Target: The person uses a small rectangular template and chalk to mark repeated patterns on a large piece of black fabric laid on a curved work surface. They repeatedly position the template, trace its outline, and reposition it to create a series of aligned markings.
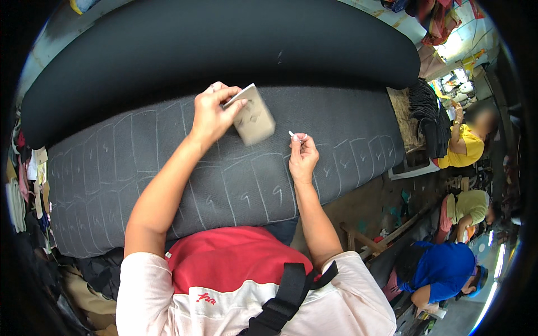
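My left hand [216,112] pinches the upper edge of a tan cardboard-like template [256,120], roughly rectangular with dark marks on its face. It is tilted above the dark grey fabric [347,117] and slightly blurred. A short white piece of chalk [291,133] sticks out between the thumb and fingers of my right hand [303,154], to the right of the template. Rows of chalk outlines with a handwritten mark inside many of them cover the fabric beneath both hands.
A large black fabric roll [224,45] lies along the far side. Dark cloth pieces [428,112] are stacked at the right end. Beyond them are a person in yellow [465,147], one in pale green [471,207] and one in blue [445,269]. Fabric scraps [33,179] hang at left.
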`<state>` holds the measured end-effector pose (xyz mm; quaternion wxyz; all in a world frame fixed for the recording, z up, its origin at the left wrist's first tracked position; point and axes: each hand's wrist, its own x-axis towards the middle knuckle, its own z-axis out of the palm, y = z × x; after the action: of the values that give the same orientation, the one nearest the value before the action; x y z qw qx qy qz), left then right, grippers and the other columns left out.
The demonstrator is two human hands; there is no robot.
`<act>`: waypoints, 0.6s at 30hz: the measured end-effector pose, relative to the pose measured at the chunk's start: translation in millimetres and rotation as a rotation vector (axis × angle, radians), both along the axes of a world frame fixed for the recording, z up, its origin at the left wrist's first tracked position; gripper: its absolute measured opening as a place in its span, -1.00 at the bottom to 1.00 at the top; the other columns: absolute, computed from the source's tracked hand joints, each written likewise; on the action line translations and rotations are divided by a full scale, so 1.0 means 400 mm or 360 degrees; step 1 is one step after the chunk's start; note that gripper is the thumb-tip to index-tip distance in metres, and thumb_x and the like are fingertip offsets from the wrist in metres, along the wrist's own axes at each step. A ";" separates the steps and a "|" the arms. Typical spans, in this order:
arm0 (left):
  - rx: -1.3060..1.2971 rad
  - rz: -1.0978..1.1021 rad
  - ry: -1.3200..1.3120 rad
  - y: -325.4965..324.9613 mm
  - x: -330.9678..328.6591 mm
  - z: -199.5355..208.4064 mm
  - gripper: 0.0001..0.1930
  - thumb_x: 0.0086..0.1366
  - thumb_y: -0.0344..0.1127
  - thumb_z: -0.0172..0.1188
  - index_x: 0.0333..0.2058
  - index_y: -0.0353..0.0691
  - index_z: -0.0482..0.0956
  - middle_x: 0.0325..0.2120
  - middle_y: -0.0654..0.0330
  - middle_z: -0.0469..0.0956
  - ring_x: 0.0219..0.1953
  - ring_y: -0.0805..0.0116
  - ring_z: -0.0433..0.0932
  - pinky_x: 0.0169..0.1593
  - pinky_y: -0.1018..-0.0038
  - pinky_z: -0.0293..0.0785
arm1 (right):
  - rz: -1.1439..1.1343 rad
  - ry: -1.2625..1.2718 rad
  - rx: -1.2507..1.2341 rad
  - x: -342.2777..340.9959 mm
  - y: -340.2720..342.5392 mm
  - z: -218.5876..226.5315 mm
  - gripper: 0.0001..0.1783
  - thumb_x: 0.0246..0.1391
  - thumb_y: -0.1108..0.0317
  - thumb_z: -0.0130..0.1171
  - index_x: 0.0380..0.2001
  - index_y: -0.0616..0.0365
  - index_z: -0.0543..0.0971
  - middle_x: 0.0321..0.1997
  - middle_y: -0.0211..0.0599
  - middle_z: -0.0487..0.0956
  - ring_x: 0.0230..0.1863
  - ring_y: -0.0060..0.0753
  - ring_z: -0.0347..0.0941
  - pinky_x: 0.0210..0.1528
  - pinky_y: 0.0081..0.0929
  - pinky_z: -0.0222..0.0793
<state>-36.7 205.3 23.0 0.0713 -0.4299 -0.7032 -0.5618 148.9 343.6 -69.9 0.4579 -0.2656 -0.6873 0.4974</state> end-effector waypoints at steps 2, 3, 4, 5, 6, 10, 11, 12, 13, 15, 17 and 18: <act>0.0070 0.0020 0.0478 -0.011 0.043 -0.008 -0.83 -0.09 -0.45 0.34 -0.43 -0.24 0.62 -0.53 0.20 0.51 -0.47 0.31 0.47 -0.37 0.48 0.42 | 0.0010 0.0088 -0.0081 -0.001 0.003 -0.003 -0.87 0.14 0.38 0.13 -0.40 0.22 0.49 -0.57 -0.58 0.41 -0.57 -0.81 0.23 -0.54 -0.76 0.16; -0.0048 0.0045 0.0558 -0.015 0.063 -0.018 -0.84 -0.09 -0.43 0.35 -0.45 -0.22 0.62 -0.52 0.20 0.52 -0.45 0.28 0.49 -0.36 0.45 0.44 | 0.0012 0.0127 -0.0131 -0.001 0.004 -0.004 -0.87 0.14 0.38 0.13 -0.39 0.23 0.48 -0.57 -0.57 0.41 -0.56 -0.80 0.24 -0.53 -0.76 0.17; -0.0183 -0.0232 0.0618 -0.012 0.080 -0.033 -0.81 -0.10 -0.36 0.37 -0.45 -0.21 0.62 -0.51 0.19 0.53 -0.42 0.25 0.51 -0.32 0.44 0.45 | 0.0015 0.0109 -0.0150 0.001 0.004 -0.004 -0.87 0.15 0.38 0.12 -0.39 0.23 0.48 -0.56 -0.57 0.41 -0.56 -0.80 0.24 -0.53 -0.76 0.17; -0.0424 -0.0448 0.0612 -0.007 0.095 -0.049 -0.78 -0.11 -0.29 0.40 -0.45 -0.19 0.63 -0.49 0.19 0.55 -0.38 0.22 0.53 -0.28 0.42 0.47 | 0.0019 0.0100 -0.0162 0.003 0.005 -0.005 -0.87 0.15 0.38 0.12 -0.38 0.23 0.48 -0.56 -0.57 0.41 -0.56 -0.79 0.25 -0.52 -0.76 0.18; -0.0874 -0.0769 0.0270 -0.013 0.106 -0.066 -0.66 -0.18 -0.12 0.44 -0.44 -0.19 0.63 -0.45 0.20 0.56 -0.31 0.22 0.54 -0.17 0.40 0.46 | 0.0024 0.0098 -0.0168 0.004 0.006 -0.005 -0.87 0.15 0.38 0.12 -0.38 0.23 0.48 -0.56 -0.56 0.41 -0.55 -0.79 0.26 -0.51 -0.76 0.19; -0.0833 -0.0184 0.0300 -0.002 0.078 -0.114 -0.43 -0.15 0.08 0.36 -0.19 -0.16 0.60 -0.14 0.17 0.55 0.09 0.21 0.37 0.18 -0.16 -0.02 | 0.0009 0.0049 -0.0112 0.004 0.010 -0.009 -0.88 0.13 0.40 0.13 -0.38 0.24 0.49 -0.53 -0.56 0.45 -0.53 -0.80 0.28 -0.48 -0.77 0.23; -0.1029 -0.0061 0.0394 0.008 0.063 -0.122 -0.33 -0.11 0.11 0.33 -0.04 -0.15 0.51 0.03 0.17 0.45 0.20 0.21 0.26 0.20 -0.26 -0.15 | 0.0018 0.0037 -0.0125 0.004 0.010 -0.010 -0.89 0.13 0.40 0.13 -0.39 0.24 0.49 -0.52 -0.56 0.45 -0.53 -0.80 0.28 -0.48 -0.77 0.23; -0.1158 -0.0121 0.0341 0.018 0.056 -0.129 -0.31 -0.09 0.11 0.32 0.00 -0.14 0.48 0.07 0.18 0.41 0.23 0.23 0.22 0.22 -0.23 -0.18 | 0.0029 0.0034 -0.0135 0.003 0.010 -0.011 -0.89 0.13 0.41 0.13 -0.39 0.24 0.49 -0.52 -0.56 0.46 -0.53 -0.80 0.29 -0.48 -0.77 0.24; -0.1196 -0.0155 0.0353 0.028 0.049 -0.134 -0.29 -0.08 0.10 0.31 0.04 -0.13 0.45 0.12 0.19 0.37 0.26 0.25 0.18 0.24 -0.20 -0.21 | 0.0035 0.0047 -0.0144 0.002 0.012 -0.011 -0.89 0.13 0.41 0.13 -0.39 0.24 0.50 -0.51 -0.56 0.46 -0.53 -0.81 0.29 -0.48 -0.76 0.24; -0.1228 -0.0190 0.0376 0.043 0.044 -0.142 -0.28 -0.04 0.12 0.28 0.07 -0.13 0.42 0.15 0.21 0.34 0.28 0.26 0.15 0.25 -0.21 -0.23 | 0.0050 0.0029 -0.0186 -0.003 0.015 -0.007 -0.90 0.13 0.43 0.13 -0.39 0.24 0.50 -0.51 -0.57 0.46 -0.53 -0.82 0.28 -0.49 -0.77 0.22; -0.1223 -0.0193 0.0369 0.055 0.049 -0.148 -0.27 -0.02 0.14 0.25 0.10 -0.13 0.39 0.16 0.22 0.32 0.28 0.27 0.14 0.26 -0.21 -0.24 | 0.0077 -0.0004 -0.0290 -0.009 0.025 0.004 -0.91 0.13 0.43 0.12 -0.39 0.24 0.50 -0.52 -0.57 0.45 -0.53 -0.82 0.28 -0.50 -0.78 0.22; -0.1216 -0.0176 0.0347 0.059 0.052 -0.150 -0.27 -0.01 0.15 0.24 0.10 -0.13 0.39 0.17 0.23 0.31 0.28 0.27 0.14 0.25 -0.22 -0.24 | 0.0069 -0.0143 -0.0345 -0.019 0.038 0.013 -0.87 0.12 0.39 0.15 -0.38 0.25 0.52 -0.50 -0.48 0.49 -0.50 -0.72 0.35 -0.44 -0.72 0.29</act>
<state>-15.7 228.9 -37.0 -0.0498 -0.5197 -0.8257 -0.2139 141.5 358.7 -64.8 0.3844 -0.3206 -0.6549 0.5662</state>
